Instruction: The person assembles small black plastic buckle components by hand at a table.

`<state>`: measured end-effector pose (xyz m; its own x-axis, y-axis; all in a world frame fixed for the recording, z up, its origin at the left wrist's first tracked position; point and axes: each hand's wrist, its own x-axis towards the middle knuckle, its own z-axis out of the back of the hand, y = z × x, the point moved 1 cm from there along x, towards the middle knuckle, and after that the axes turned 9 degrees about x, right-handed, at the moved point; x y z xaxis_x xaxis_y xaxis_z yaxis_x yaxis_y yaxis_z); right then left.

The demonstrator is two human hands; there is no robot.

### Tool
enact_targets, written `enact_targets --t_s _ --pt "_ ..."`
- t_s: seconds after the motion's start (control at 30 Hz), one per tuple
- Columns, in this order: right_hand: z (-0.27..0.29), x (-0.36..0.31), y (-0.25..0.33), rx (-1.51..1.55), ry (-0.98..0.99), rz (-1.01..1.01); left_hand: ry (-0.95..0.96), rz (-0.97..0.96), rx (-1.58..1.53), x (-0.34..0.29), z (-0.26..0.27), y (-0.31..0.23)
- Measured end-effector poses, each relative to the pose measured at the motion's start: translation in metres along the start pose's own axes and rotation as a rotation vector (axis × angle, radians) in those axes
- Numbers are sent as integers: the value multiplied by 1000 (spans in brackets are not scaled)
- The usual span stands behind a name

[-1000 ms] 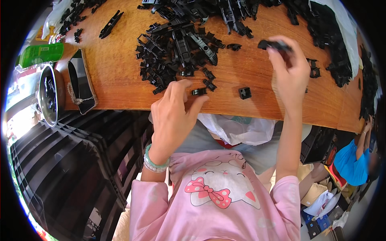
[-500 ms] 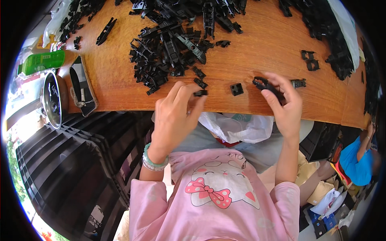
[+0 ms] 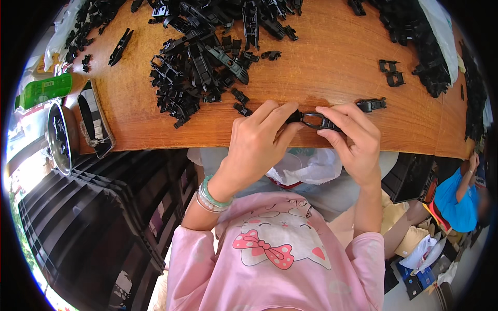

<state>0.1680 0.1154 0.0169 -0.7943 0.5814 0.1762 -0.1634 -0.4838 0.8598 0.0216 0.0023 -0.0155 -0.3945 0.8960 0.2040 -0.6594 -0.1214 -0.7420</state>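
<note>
Above the table's front edge my two hands meet at a black plastic clip-like part (image 3: 313,121) with an open loop in its middle. My right hand (image 3: 355,136) is closed on its right end between thumb and fingers. A small black plastic piece (image 3: 294,117) is pinched in my left hand (image 3: 262,137), right against the loop's left end; the fingers partly cover it, and whether the two are joined cannot be seen. Just beyond my right hand lies a slim black part (image 3: 371,105). Two small black pieces, one of them a little block (image 3: 241,108), lie beyond my left hand.
A large heap of black plastic parts (image 3: 202,62) covers the table's (image 3: 321,57) far middle. More lie at right beside a white bag (image 3: 441,36). At left are a phone (image 3: 96,119), a metal bowl (image 3: 62,137) and a green bottle (image 3: 46,90). Black crates (image 3: 88,228) stand below; a person in blue (image 3: 456,205) is at far right.
My left hand has moved right with its small black piece to meet the looped part in my right hand. The square black block between the hands no longer shows. The whole view has shifted slightly.
</note>
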Motion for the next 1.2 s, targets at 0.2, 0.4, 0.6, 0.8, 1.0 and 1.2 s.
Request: enact_targets --t_s 0.2,0.4,0.6,0.8,1.0,1.2 --pt "7 11 5 -65 152 50 52 -11 -93 3 3 2" --pt "11 32 25 -329 372 178 77 -24 -151 5 3 5" --pt "7 31 32 -406 389 166 83 -30 -159 6 1 7" --pt "10 36 23 -408 398 142 77 -53 -145 12 1 6" --pt "8 19 15 -337 281 160 68 -37 -91 6 2 2" --pt "5 -7 5 1 12 100 102 218 -269 -4 14 -10"
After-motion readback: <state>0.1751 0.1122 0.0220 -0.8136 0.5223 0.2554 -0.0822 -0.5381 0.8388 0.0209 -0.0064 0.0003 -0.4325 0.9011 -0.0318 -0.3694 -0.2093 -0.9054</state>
